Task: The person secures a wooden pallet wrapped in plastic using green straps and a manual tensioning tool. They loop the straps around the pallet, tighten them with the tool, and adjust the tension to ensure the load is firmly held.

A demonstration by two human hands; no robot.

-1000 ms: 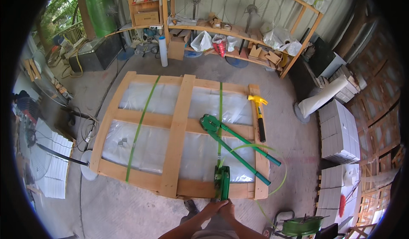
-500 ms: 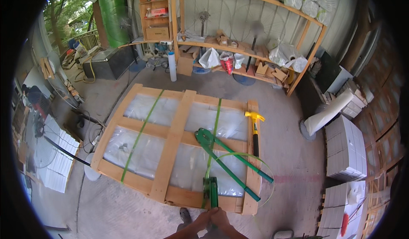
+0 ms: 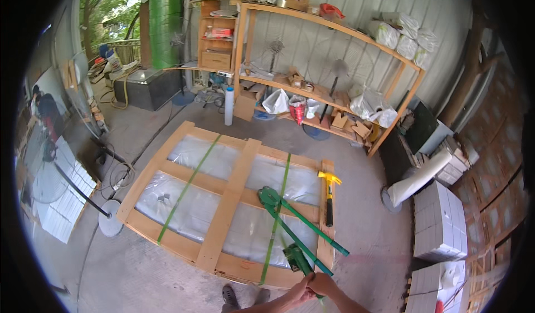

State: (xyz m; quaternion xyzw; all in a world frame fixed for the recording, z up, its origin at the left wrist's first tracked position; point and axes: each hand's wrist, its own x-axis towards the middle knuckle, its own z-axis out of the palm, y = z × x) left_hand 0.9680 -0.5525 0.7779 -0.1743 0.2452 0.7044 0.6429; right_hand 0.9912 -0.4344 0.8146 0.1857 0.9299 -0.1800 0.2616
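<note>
Green and compact, the strapping tool sits where both hands meet, at the near edge of the wooden crate. Watching remotely, I see the left hand curled tight around the tool's handle and the right hand clasped on it too, the pair pressed together so that I cannot tell each finger apart. The tool tilts, its head up and left of my grip, to the right of the right-hand green strap; whether it touches the wood, I cannot tell. Just beyond, a long-handled green tool lies across the crate, its grips spread toward my right. A yellow hammer with a black handle rests on the right-hand board. The left-hand strap runs over boards and clear film, and wooden shelving stands behind.
</note>
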